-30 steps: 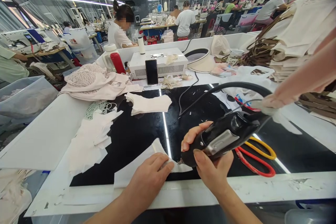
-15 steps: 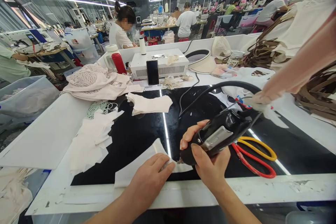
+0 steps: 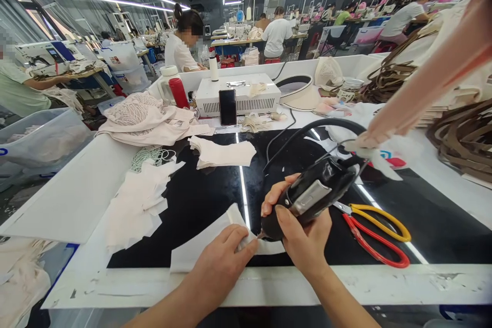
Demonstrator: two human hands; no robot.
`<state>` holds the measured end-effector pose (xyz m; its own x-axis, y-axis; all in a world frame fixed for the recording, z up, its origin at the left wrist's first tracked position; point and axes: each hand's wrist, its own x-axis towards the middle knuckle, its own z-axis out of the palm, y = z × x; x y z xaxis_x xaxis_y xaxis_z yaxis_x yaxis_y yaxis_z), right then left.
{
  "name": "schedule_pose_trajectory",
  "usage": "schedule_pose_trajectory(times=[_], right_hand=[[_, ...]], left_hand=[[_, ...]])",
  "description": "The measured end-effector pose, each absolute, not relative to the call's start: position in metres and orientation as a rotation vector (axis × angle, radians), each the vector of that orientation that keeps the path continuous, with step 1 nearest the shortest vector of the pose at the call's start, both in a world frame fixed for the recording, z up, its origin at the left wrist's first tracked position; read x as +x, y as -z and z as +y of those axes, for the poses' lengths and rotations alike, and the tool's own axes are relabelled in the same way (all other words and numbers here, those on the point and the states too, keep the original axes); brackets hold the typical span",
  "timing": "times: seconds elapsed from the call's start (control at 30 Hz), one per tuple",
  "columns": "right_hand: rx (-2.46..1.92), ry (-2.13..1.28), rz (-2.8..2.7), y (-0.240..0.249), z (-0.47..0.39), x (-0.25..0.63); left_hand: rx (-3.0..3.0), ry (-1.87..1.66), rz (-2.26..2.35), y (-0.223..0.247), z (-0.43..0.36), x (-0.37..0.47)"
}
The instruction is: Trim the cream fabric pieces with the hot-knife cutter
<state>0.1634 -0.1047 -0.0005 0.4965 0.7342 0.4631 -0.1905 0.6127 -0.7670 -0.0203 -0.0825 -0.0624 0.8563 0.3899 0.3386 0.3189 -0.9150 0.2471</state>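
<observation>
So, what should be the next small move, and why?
Perhaps ease the left hand slightly back along the cloth: the tool, gripped in the right hand, has its tip very close to the left thumb.

One handheld tool (image 3: 307,197), one pair of scissors (image 3: 361,208), one phone (image 3: 228,107)

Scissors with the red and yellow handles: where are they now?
In the head view, the scissors lie at right on the black work surface, just right of the right hand and the black corded handheld tool, near the white front edge.
</observation>
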Motion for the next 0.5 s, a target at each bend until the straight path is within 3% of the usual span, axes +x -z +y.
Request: schedule_pose_trajectory(times=[0.5], right_hand=[[-0.722, -0.641, -0.866, 0.0058, -0.0981, 0.163]], left_hand=[[2.807, -0.602, 0.576, 0.0705, -0.08, -0.018]])
